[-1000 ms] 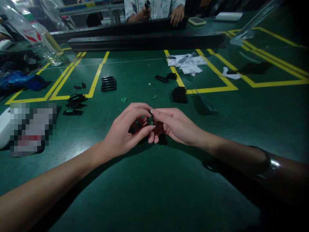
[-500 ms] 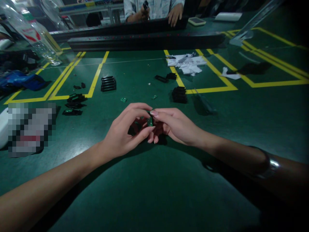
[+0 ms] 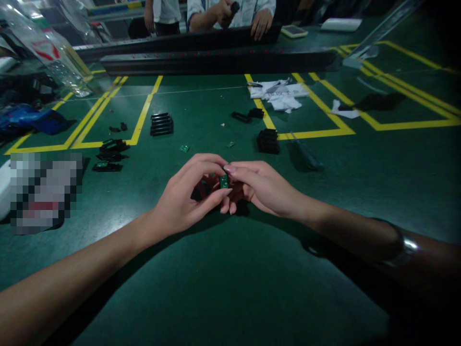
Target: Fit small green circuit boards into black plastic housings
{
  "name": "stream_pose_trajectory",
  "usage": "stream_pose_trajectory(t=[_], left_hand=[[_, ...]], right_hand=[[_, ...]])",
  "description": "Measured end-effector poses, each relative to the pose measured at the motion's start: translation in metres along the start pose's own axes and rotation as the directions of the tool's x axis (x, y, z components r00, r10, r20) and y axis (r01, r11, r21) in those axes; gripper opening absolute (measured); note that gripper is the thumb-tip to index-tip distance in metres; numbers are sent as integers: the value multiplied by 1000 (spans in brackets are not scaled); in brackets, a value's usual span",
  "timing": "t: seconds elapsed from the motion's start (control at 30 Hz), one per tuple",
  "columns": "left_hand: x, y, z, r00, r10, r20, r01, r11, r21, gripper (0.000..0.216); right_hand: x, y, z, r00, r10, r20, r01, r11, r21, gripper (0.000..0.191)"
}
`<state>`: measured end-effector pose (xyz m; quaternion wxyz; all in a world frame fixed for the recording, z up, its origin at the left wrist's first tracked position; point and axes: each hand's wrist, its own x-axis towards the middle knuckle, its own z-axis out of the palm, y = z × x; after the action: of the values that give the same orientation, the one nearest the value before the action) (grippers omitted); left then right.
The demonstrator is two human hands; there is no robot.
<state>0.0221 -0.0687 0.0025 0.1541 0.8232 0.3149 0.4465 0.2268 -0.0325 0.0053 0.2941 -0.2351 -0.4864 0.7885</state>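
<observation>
My left hand (image 3: 183,197) and my right hand (image 3: 261,187) meet over the green table (image 3: 230,269), fingertips pinched together on a small green circuit chip (image 3: 224,181). A dark part shows under my left fingers, too hidden to name. Two more small green chips (image 3: 184,148) (image 3: 230,144) lie loose on the table just beyond my hands. A stack of black parts (image 3: 268,141) stands behind my right hand, another stack (image 3: 162,124) behind my left.
Loose black parts (image 3: 110,154) lie at the left near yellow floor-style lines. White paper scraps (image 3: 281,95) sit further back. A long black rail (image 3: 216,60) crosses the far table; another person's hands (image 3: 261,21) work behind it. Clear plastic bags (image 3: 54,53) are at far left.
My hands have barely moved; the chip stays pinched between them. The person across the rail has shifted their hands, and a second person has come into view behind.
</observation>
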Motion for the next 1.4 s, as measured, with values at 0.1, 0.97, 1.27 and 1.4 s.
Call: stream_pose_trajectory(t=[0.1,0.97,1.27,1.4], left_hand=[[0,0,0,1000,-1,-7,1,1000,-11,35],[0,0,1,1000,-6,-10,6,1000,-4,33],[1,0,0,1000,-21,4,21,1000,-11,32],[1,0,1,1000,-22,5,22,999,-27,32]], right_hand=[[0,-1,1,1000,3,-5,-3,1000,-6,25],[-1,-2,1,1000,21,7,-21,1000,-4,25],[0,0,0,1000,17,17,-17,1000,1,23],[-1,0,-1,1000,10,24,-10,1000,9,23]])
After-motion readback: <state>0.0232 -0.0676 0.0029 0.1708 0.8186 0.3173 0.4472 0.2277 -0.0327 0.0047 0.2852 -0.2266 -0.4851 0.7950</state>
